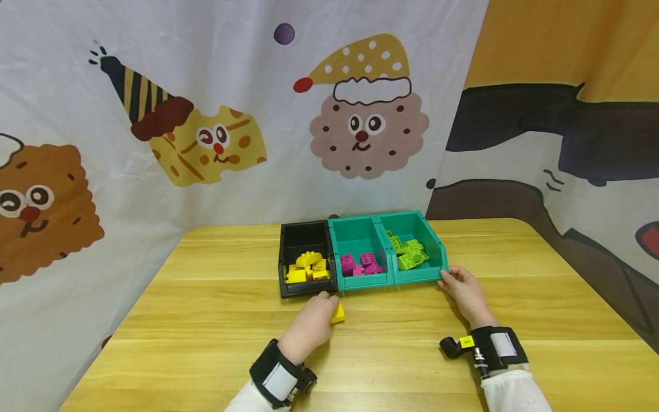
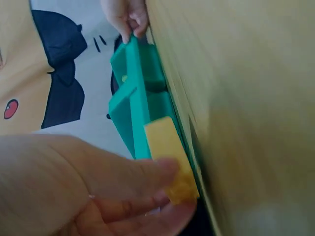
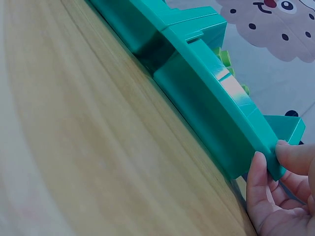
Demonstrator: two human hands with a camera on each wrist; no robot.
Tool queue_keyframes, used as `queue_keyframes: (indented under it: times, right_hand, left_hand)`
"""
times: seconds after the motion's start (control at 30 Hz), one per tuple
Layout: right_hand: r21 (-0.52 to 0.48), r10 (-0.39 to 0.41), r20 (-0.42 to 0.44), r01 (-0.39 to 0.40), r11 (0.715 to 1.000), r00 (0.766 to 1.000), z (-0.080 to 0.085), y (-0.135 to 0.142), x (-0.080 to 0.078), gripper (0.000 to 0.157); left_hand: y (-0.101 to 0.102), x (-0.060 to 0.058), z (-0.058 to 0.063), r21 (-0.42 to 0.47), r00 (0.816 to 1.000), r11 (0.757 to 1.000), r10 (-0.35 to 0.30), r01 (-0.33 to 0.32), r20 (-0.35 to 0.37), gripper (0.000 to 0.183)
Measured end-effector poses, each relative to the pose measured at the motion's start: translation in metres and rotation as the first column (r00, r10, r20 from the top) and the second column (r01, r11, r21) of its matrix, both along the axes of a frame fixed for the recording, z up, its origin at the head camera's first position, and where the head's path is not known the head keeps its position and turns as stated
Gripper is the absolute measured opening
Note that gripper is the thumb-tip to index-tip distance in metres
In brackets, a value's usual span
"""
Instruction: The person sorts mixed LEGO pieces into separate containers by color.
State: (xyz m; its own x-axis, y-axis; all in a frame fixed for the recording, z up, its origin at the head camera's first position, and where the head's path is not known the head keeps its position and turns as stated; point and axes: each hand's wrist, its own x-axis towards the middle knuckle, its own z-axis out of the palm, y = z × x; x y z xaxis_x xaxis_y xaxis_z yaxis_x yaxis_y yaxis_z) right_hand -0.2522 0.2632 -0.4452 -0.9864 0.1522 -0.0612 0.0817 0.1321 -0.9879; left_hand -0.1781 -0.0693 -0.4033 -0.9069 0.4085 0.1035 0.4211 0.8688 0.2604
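Observation:
My left hand pinches a yellow building block between thumb and fingers, just in front of the black bin. Close up in the left wrist view, the yellow block shows a flat side, and the fingers hide part of it. With thumb and fingers my right hand grips the front right corner of the right green bin; the right wrist view shows the thumb on the rim. Yellow blocks lie in the black bin, magenta blocks in the middle green bin, lime green blocks in the right one.
The three bins stand side by side, touching, towards the back of the wooden table. Behind the table hangs a cloth printed with cartoon figures. Each wrist wears a black strap with a small camera.

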Motion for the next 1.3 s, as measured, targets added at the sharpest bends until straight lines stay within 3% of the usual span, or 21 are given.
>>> queue_keyframes:
  times: [0.17,0.43,0.63,0.8,0.97,1.3]
  right_hand:
    - [0.008,-0.007,0.003,0.007,1.000,1.000,0.000,0.000,0.000,0.037]
    - [-0.043,-0.012,-0.023,0.011,0.999,1.000,-0.004,0.002,-0.002,0.030]
    - [-0.037,-0.007,-0.029,0.005,0.999,1.000,-0.005,0.002,-0.003,0.032]
    - [-0.034,-0.005,-0.021,0.005,0.999,1.000,-0.006,0.003,-0.004,0.031]
    - [-0.043,-0.005,-0.017,0.004,0.999,1.000,-0.006,0.003,-0.004,0.030]
    - [-0.026,-0.009,-0.011,0.008,1.000,1.000,-0.003,0.002,-0.002,0.031]
  left_hand:
    - [-0.002,0.000,0.009,0.015,1.000,1.000,0.009,-0.009,-0.006,0.034]
    - [-0.012,-0.003,0.025,0.077,0.995,0.997,0.007,0.000,-0.097,0.031]
    - [-0.020,-0.020,0.037,0.224,0.987,0.969,0.125,-0.100,-0.098,0.038]
    - [-0.026,-0.042,0.032,0.304,0.960,0.932,0.247,-0.197,-0.135,0.040]
    - [-0.026,-0.057,0.024,0.344,0.951,0.911,0.282,-0.226,-0.123,0.039]
    - [-0.025,-0.073,0.014,0.279,0.945,0.924,0.304,-0.261,-0.124,0.033]
